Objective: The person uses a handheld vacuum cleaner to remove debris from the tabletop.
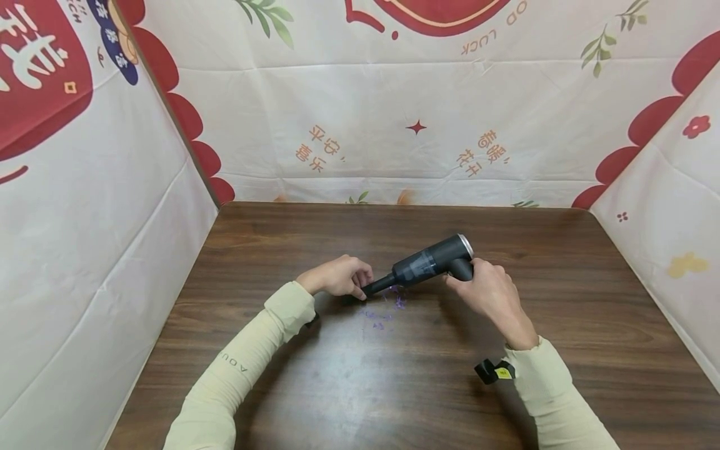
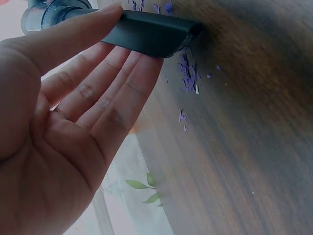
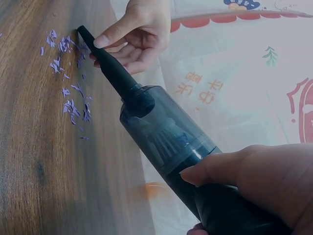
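A black handheld vacuum cleaner with a clear dust cup slants over the table, its silver-rimmed end up to the right. My right hand grips its handle, the thumb along the body in the right wrist view. At the other end, my left hand pinches the flat, slant-cut nozzle between thumb and fingertips. The nozzle's mouth is close over the tabletop. Purple shredded scraps lie scattered beside and under the nozzle; in the left wrist view a small clump of scraps sits right by its tip.
The brown wood-grain table runs back to a white printed cloth hung behind it. More printed cloth stands along the left and right sides. A black wrist camera juts from the right sleeve, low over the table.
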The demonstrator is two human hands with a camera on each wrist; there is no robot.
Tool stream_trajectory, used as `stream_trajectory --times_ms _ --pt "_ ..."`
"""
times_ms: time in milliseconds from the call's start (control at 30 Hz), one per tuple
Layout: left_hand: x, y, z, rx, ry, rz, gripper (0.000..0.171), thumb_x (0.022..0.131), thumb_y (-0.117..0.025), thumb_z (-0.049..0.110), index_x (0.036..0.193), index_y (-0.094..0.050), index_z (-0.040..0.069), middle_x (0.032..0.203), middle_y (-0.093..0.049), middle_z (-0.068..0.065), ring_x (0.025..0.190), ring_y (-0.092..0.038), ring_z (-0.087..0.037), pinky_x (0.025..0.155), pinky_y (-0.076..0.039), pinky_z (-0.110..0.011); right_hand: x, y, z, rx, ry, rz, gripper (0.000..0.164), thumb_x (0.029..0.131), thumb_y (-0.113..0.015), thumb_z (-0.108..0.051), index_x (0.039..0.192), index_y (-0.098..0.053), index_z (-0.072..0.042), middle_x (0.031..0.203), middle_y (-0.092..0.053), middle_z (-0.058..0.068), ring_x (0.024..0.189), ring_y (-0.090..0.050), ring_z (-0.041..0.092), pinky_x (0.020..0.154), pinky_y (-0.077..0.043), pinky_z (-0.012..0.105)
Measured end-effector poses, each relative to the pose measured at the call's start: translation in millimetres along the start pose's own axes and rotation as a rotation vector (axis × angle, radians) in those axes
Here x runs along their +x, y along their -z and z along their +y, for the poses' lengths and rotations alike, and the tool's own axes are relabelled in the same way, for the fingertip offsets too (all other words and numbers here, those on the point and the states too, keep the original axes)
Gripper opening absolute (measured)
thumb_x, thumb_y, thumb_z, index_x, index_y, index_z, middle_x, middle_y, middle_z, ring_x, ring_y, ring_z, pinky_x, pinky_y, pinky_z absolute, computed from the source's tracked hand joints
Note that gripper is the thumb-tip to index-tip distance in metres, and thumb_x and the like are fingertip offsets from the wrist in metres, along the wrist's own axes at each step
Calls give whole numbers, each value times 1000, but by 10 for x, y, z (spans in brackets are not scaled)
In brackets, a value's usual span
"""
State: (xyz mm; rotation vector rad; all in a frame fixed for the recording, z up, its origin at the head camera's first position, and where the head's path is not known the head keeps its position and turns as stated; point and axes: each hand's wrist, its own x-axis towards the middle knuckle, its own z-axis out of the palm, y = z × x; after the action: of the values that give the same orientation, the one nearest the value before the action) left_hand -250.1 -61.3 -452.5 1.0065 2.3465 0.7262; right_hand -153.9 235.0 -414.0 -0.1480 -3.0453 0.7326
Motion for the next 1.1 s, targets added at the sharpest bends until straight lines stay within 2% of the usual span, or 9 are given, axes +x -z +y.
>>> stream_trajectory --times_ms 667,1100 --pt "43 12 -55 -13 -1 11 26 80 -82 7 103 -69 8 92 -72 -2 86 -67 -11 79 -54 -22 33 -26 5 19 -24 -23 52 88 -69 -44 104 -59 4 77 -57 13 62 -52 25 49 -38 31" --pt "1 33 -87 -4 12 16 27 81 -82 7 105 -69 8 92 -71 -2 86 -66 -12 80 -54 -24 55 -71 -15 28 -24 -32 51 89 -69 -45 102 -58 3 76 -56 13 62 -52 25 49 -38 32"
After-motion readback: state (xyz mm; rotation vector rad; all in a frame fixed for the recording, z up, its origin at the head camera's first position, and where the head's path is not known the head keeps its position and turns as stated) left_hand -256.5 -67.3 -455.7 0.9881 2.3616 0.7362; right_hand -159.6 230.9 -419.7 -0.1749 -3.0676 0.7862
